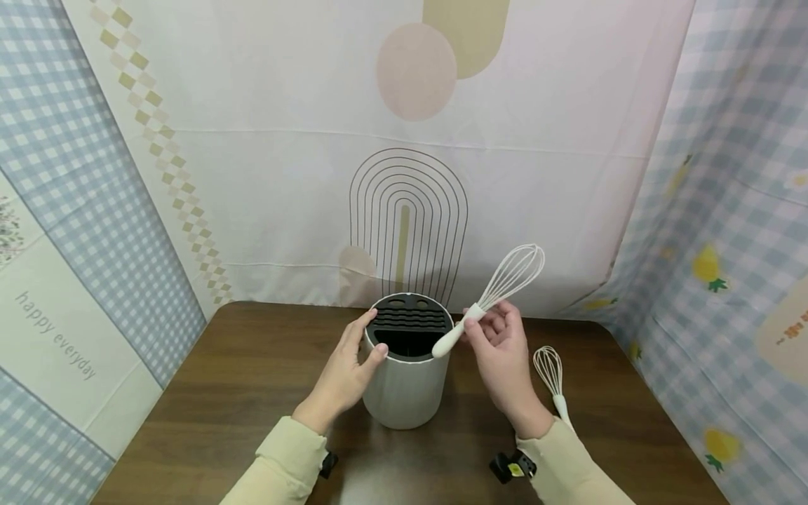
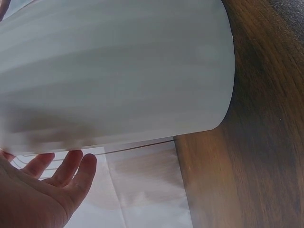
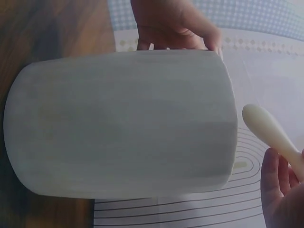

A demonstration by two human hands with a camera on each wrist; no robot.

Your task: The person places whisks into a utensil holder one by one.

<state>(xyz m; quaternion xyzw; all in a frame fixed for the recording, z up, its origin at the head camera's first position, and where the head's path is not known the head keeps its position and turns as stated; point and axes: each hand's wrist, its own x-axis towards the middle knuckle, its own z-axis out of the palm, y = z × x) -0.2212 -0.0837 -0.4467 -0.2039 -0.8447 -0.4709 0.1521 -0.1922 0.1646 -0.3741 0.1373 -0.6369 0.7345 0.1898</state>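
Left hand (image 1: 341,372) resting loosely against grey container (image 1: 407,393), right hand (image 1: 501,358) pinching white whisk (image 1: 475,312), second whisk (image 1: 560,403) partly behind sleeve (image 1: 564,452), black insert (image 1: 410,319) dark inside.

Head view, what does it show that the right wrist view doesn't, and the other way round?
Only the head view shows the second whisk on the table, the black slotted insert in the pale holder, and the wire loops of the held whisk.

The right wrist view adds no separate object, just a close look at the holder's wall, turned sideways.

Both show the left hand touching the holder and the right hand holding the whisk's handle.
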